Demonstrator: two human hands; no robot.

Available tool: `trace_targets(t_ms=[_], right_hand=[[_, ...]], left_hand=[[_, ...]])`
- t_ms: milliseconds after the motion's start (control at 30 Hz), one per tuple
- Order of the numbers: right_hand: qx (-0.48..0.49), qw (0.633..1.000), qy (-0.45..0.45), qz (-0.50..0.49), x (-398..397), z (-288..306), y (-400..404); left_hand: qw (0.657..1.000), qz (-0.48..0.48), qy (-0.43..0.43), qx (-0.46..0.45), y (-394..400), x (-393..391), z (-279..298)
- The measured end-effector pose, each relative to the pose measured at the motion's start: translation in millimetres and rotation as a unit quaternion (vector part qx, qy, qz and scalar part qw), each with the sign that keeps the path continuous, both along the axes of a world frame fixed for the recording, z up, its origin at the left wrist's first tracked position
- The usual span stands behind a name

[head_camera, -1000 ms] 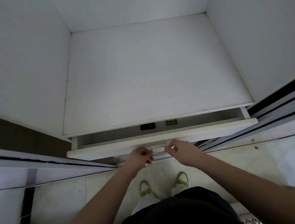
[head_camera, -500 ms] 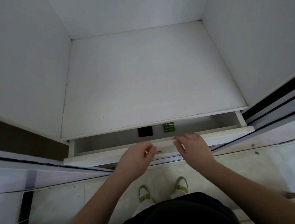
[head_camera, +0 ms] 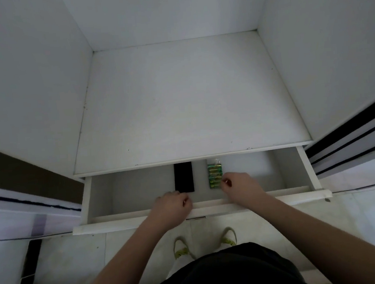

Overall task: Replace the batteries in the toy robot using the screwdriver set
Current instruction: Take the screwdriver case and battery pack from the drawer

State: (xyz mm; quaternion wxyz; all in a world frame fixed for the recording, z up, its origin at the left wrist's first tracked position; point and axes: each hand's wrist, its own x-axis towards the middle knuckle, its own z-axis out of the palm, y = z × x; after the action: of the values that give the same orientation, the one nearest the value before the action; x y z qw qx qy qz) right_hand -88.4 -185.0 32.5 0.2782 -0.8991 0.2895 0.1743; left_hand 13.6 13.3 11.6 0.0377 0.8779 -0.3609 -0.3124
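One head-worn wide-angle view only, so nothing shared with a second view. Looks forward and steeply down from standing height into a white cabinet bay, straight onto the open drawer (head_camera: 201, 203) at about arm's reach. Takes in the shelf top (head_camera: 185, 101) above the drawer across the upper middle, the cabinet side walls bowed outward at the edges, both forearms entering from the bottom corners, and the floor tiles (head_camera: 132, 248) with the wearer's shoes (head_camera: 182, 247) at the bottom centre.
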Motion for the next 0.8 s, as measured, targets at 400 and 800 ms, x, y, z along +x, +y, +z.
trace_targets(t_ms=[400,800], right_hand=[[0.117,0.964,0.106,-0.216,52,-69,-14],[0.052,0.919,0.110,-0.375,74,-98,12]], left_hand=[[0.930,0.340,0.078,-0.111,-26,37,-42],[0.949,0.311,0.046,0.030,-49,40,-80]])
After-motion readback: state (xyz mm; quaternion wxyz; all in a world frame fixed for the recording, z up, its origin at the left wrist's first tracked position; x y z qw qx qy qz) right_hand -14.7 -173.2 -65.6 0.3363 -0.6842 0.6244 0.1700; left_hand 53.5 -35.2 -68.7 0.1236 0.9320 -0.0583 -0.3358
